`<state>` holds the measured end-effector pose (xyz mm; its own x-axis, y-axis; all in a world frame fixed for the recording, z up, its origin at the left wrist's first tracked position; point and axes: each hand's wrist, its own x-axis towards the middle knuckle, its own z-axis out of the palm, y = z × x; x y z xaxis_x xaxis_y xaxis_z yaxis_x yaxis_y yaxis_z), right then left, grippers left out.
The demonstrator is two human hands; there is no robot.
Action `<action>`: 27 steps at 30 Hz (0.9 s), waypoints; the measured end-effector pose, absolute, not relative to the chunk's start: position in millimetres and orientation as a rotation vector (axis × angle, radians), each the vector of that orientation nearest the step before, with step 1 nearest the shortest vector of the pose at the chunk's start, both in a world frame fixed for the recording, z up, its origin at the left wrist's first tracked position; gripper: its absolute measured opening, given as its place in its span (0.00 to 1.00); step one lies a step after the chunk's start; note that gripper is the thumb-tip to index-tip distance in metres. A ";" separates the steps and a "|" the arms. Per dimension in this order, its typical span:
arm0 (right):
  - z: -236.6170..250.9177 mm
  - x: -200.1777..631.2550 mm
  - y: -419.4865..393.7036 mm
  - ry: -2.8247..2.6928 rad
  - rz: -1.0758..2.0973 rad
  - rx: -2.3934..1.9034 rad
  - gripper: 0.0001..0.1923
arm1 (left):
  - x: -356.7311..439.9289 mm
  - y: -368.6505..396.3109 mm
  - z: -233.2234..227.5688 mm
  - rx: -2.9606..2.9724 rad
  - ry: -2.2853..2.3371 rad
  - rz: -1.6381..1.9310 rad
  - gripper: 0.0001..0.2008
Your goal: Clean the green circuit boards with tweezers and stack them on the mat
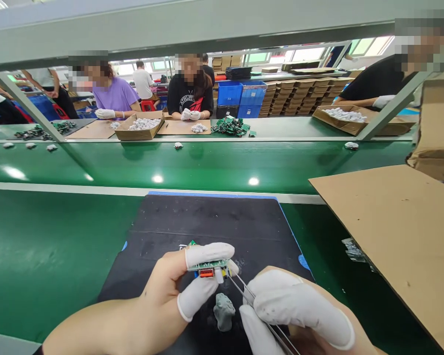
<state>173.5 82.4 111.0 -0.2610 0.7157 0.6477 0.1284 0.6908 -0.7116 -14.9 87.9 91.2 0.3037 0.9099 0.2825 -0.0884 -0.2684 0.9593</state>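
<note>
Between the white-covered fingertips of my left hand point(187, 281) is a small green circuit board point(209, 266), held edge-on with a red connector showing underneath. My right hand point(292, 305), also in white finger covers, pinches a pair of metal tweezers point(244, 291). The tweezer tips reach the board's right end, by a small yellow part; whether they grip it I cannot tell. Below the board a lump of grey-green putty point(224, 311) lies on the black mat point(214, 217). Part of another green board shows behind my left hand.
A green conveyor belt point(207, 165) crosses ahead, carrying several small white pieces. Cardboard point(399, 231) juts in at the right, beside a clear plastic bag point(354, 251). Across the belt, people sit near boxes of white pieces point(144, 124) and piled circuit boards point(231, 126). A metal beam point(207, 24) spans overhead.
</note>
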 end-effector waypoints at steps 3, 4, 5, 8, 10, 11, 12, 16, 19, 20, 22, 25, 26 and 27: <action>110.3 174.1 81.5 -1.783 0.650 -0.692 0.16 | -15.0 90.8 96.3 1.634 0.784 1.211 0.16; 110.0 174.3 81.1 -1.787 0.646 -0.691 0.16 | -15.3 92.1 98.1 1.681 0.782 1.222 0.16; 109.5 174.4 80.7 -1.790 0.640 -0.685 0.16 | -15.7 93.4 99.8 1.724 0.778 1.231 0.16; 108.3 173.4 79.1 -1.768 0.597 -0.692 0.17 | -17.1 95.9 101.8 1.834 0.755 1.248 0.17; 108.1 172.0 78.0 -1.756 0.565 -0.708 0.18 | -17.4 96.2 100.8 1.880 0.748 1.263 0.17; 108.2 171.3 77.5 -1.759 0.555 -0.712 0.18 | -17.4 96.0 100.0 1.896 0.749 1.270 0.17; 108.3 170.6 77.3 -1.766 0.552 -0.715 0.19 | -17.1 95.8 99.0 1.906 0.754 1.280 0.17; 108.0 168.6 78.2 -1.782 0.581 -0.709 0.19 | -15.0 95.4 96.5 1.937 0.776 1.303 0.16; 107.6 167.3 79.0 -1.751 0.548 -0.728 0.19 | -13.9 95.7 95.9 1.954 0.754 1.316 0.17; 107.5 166.9 79.2 -1.747 0.524 -0.734 0.18 | -13.7 95.7 95.9 1.952 0.750 1.319 0.17; 106.8 166.0 79.4 -1.759 0.481 -0.731 0.17 | -13.3 95.6 95.6 1.947 0.753 1.319 0.17; 100.7 163.3 80.8 -1.786 0.417 -0.742 0.13 | -12.9 95.1 94.6 1.936 0.765 1.310 0.17; 96.8 161.8 81.9 -1.794 0.394 -0.730 0.12 | -12.8 95.0 94.0 1.929 0.770 1.308 0.17; 92.0 160.2 83.1 -1.804 0.370 -0.715 0.11 | -12.7 94.8 93.4 1.919 0.776 1.308 0.17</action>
<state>160.2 83.1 92.0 -0.2108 0.6331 0.7448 0.2883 0.7683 -0.5715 -12.7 94.8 93.4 0.3174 0.7806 0.5384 0.0980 -0.5918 0.8001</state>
